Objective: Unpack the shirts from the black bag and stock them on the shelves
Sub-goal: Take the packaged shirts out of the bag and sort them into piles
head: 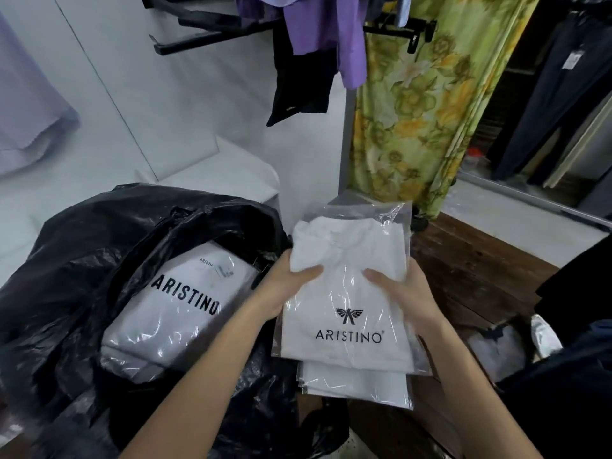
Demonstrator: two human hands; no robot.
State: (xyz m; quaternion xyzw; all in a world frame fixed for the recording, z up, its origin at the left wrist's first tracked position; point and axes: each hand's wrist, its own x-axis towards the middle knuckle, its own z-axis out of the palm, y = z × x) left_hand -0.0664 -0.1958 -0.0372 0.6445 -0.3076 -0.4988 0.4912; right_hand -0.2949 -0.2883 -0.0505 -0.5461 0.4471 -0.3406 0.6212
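Unpacking step: left hand (284, 286) and right hand (402, 289) both gripped a stack of wrapped white shirts (351, 293), thumbs on top, fingers curled under, held just right of the open black bag (82, 260). Another wrapped shirt (178, 306) lay inside the bag. Next move probably calls for carrying the stack to a shelf; none was clearly visible. Hanging clothes (318, 28) and a floral curtain (414, 111) crowded ahead.

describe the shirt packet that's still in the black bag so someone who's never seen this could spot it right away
Find the crumpled black bag at lower left. In its open mouth lies a white shirt packet in clear plastic. Unlike the packets held in both hands, it shows ARISTINO in big bold letters, with no winged logo.
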